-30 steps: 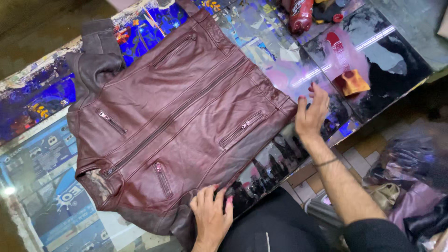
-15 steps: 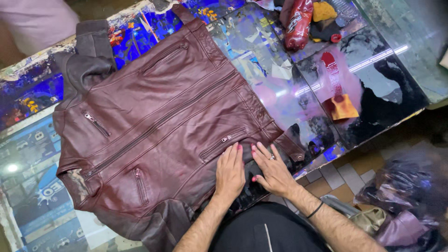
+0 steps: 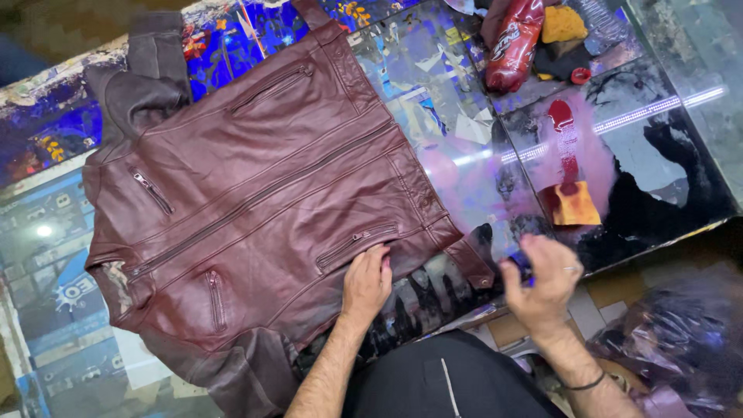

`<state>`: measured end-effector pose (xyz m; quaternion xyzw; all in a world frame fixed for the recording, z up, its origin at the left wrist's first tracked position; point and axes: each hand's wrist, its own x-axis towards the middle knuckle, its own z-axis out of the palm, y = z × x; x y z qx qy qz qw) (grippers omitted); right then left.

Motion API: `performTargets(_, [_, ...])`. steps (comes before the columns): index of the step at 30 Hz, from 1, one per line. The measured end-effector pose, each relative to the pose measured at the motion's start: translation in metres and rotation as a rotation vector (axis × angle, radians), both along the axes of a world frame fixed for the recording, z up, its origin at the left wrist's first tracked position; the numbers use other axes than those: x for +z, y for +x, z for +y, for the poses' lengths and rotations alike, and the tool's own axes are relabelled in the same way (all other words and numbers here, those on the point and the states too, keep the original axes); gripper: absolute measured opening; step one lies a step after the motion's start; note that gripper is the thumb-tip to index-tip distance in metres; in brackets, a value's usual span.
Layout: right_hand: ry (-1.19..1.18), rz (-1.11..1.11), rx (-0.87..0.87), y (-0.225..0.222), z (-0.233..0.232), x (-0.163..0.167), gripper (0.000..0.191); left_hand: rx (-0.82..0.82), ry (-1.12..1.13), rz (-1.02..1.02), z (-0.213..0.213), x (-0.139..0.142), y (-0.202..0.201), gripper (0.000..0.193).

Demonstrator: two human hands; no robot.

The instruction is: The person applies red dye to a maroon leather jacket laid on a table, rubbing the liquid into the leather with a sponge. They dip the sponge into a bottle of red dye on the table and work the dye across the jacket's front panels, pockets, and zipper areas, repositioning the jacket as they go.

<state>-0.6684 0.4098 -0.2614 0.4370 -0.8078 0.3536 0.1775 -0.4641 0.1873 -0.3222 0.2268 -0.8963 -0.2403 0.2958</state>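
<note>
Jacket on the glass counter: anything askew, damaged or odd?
The maroon leather jacket lies askew across the glass counter, hem corner past the near edge by the left hand. No damage visible.

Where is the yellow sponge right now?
The yellow sponge lies on the glass table, right of the maroon jacket, just beyond the right hand.

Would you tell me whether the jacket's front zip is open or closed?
Closed: the maroon leather jacket lies flat, both front panels meeting along the zip.
</note>
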Motion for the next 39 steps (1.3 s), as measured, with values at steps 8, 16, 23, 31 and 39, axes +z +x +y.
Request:
performTargets(8, [0.323,-0.033,-0.379,-0.113,0.021,-0.024,0.045,-0.119,-0.094,-0.087,0.006,0.020,0.005,0.046])
performTargets(16, [0.534,-0.108,-0.369,-0.158,0.035,-0.029,0.047,-0.161,-0.223,-0.221,0.001,0.030,0.020,0.049])
performTargets(23, [0.303,0.080,-0.239,-0.207,-0.030,-0.006,0.046,-0.164,-0.173,-0.233,0.002,0.030,0.019,0.052])
performTargets(31, [0.832,-0.184,-0.355,-0.160,0.008,0.018,0.036,-0.148,-0.150,-0.196,0.000,0.024,0.023,0.049])
performTargets(39, [0.639,-0.306,-0.368,-0.141,0.012,0.006,0.045,-0.226,-0.209,-0.104,-0.006,-0.005,0.026,0.054])
